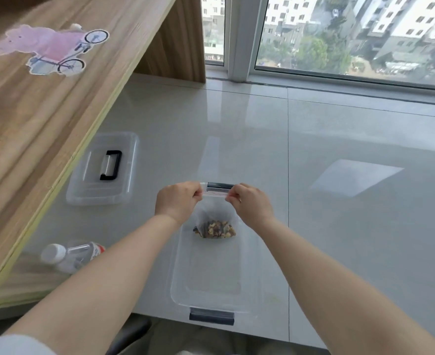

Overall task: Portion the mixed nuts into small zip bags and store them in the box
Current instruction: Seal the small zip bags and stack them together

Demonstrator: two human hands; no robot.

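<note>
Mixed nuts (215,228) sit in the bottom of a small clear zip bag (215,213) held up over a clear plastic storage box (183,278).

Both hands pinch the bag's top strip, which has a thin red line: the left hand (176,201) holds the end at 9 o'clock, the right hand (252,203) the end at 3 o'clock, fingers curled tight on the plastic, strip stretched straight between them. The bag hangs above the far half of the box, which stands open on the pale glossy tiled surface (339,139) with dark latches at its 12 and 6 o'clock ends. At 10 o'clock from the box lies its clear lid with a black handle (103,167), flat, well apart. At 8 o'clock a clear plastic bottle with a white cap (70,254) lies on its side beside a wooden panel (44,103) bearing a pink cartoon sticker (49,48).
</note>
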